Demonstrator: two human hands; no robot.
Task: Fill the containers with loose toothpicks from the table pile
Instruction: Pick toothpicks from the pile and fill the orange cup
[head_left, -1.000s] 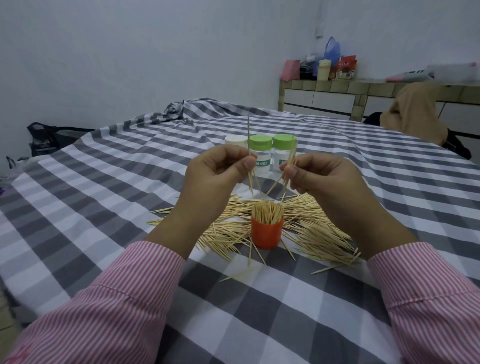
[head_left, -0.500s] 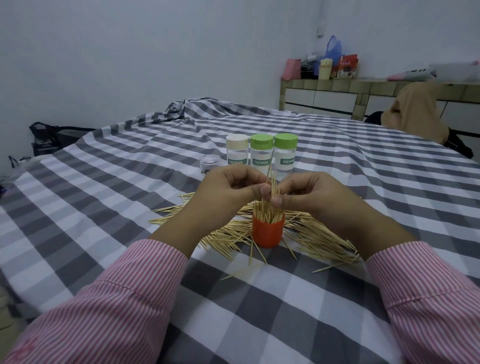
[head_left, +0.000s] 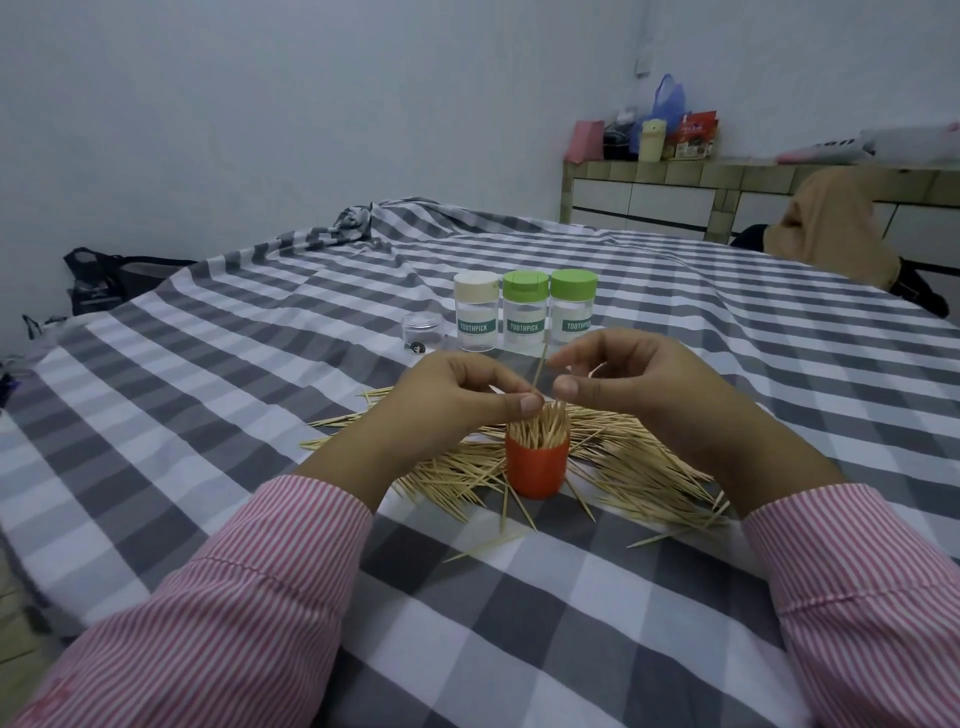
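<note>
Orange plastic forms the small cup (head_left: 536, 466) standing at the near middle of the toothpick pile (head_left: 618, 457), and it is already crowded with upright picks. 1 toothpick (head_left: 540, 365) is pinched between the thumb and forefinger of the left hand (head_left: 457, 397), its lower end just above the cup's mouth and its shaft tilted slightly to the right. The right hand (head_left: 634, 384) is held just beside it, thumb and forefinger loosely apart; whether anything is held in its curled back fingers cannot be told.

The step is judged to be best done by lowering the pick straight into a gap among the standing ones, with the cup steadied if it is nudged, since a light cup so full is likely to tip. A gentle release is advised so the packed picks are not levered out.

Grey-and-white checked cloth (head_left: 519, 649) is spread over the surface. Behind the pile, 3 capped clear containers (head_left: 523, 317) labelled TOOTHPICK are lined up, 1 with a cream lid and 2 with green, and a small clear jar (head_left: 423, 331) is set just left of them. A pale wall is seen beyond, and a tiled counter (head_left: 675, 195) carrying bags and packets is seen at the right.
</note>
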